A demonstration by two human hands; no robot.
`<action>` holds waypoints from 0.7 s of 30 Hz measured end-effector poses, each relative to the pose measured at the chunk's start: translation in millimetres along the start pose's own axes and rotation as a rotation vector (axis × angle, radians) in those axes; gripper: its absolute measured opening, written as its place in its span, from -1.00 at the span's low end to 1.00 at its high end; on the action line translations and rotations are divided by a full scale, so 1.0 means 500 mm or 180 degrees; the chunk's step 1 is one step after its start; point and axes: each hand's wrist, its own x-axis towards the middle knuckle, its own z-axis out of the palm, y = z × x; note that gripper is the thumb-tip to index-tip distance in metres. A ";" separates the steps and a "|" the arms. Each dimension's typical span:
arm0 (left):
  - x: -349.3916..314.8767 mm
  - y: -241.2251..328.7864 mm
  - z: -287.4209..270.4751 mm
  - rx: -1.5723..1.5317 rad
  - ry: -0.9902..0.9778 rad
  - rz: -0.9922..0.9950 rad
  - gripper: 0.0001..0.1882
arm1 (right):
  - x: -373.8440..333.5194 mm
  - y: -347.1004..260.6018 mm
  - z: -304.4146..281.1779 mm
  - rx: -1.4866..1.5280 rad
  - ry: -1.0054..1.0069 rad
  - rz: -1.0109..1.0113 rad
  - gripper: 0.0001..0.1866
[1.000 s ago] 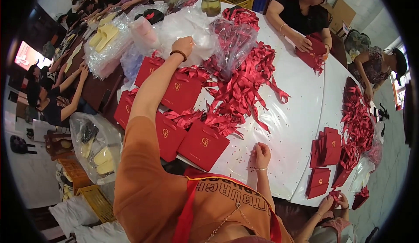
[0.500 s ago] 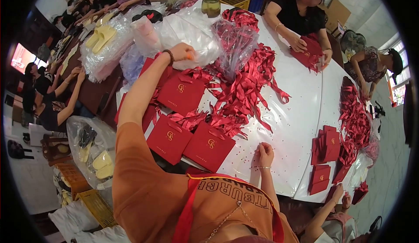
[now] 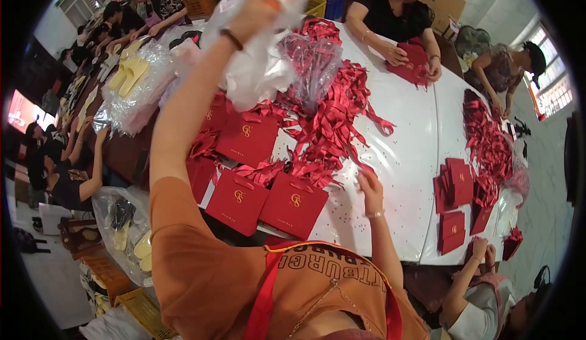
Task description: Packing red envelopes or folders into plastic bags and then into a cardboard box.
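Observation:
My left hand (image 3: 259,11), raised over the far left of the table and blurred, grips a crumpled clear plastic bag (image 3: 247,80) that hangs below it. A small orange patch shows at its fingers. My right hand (image 3: 371,195) is over the white table, fingers partly apart, its fingertips beside the loose end of a red ribbon. Whether they touch it I cannot tell. The red ribbons (image 3: 339,111) lie in a tangled heap. Nearest me are two red paper bags with gold emblems, a left bag (image 3: 237,202) and a right bag (image 3: 293,206); another red bag (image 3: 247,135) lies behind them.
Yellow slippers (image 3: 130,74) in plastic lie on the left table. A co-worker across handles a red bag (image 3: 409,62). More ribbons (image 3: 488,135) and stacked red bags (image 3: 453,184) are at the right. Small dark specks dot the white tabletop (image 3: 403,218).
My left hand has lifted the plastic bag up and away from the table. My right hand has moved forward to the ribbon's end. The green-lidded jar is now hidden behind the plastic.

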 end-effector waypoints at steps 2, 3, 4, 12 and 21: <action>-0.049 0.130 0.172 -0.1523 0.0014 -0.1357 -0.80 | 0.012 -0.112 0.029 0.0264 -0.0775 -0.0784 -0.47; -0.072 0.191 0.232 -0.0875 -0.0523 -0.1264 -0.85 | 0.030 -0.134 0.040 0.1002 -0.0909 -0.0894 -0.37; -0.098 0.242 0.283 -0.0405 -0.0721 -0.0744 -0.90 | 0.039 -0.167 0.045 0.1920 -0.1168 -0.0898 -0.30; -0.224 0.422 0.555 0.0468 -0.1124 0.0976 -0.85 | 0.031 -0.205 -0.160 0.1299 -0.0184 -0.0391 -0.33; -0.401 0.537 0.769 -0.0095 -0.2904 0.2205 -0.90 | -0.078 -0.039 -0.269 -0.2546 -0.0651 0.0216 0.01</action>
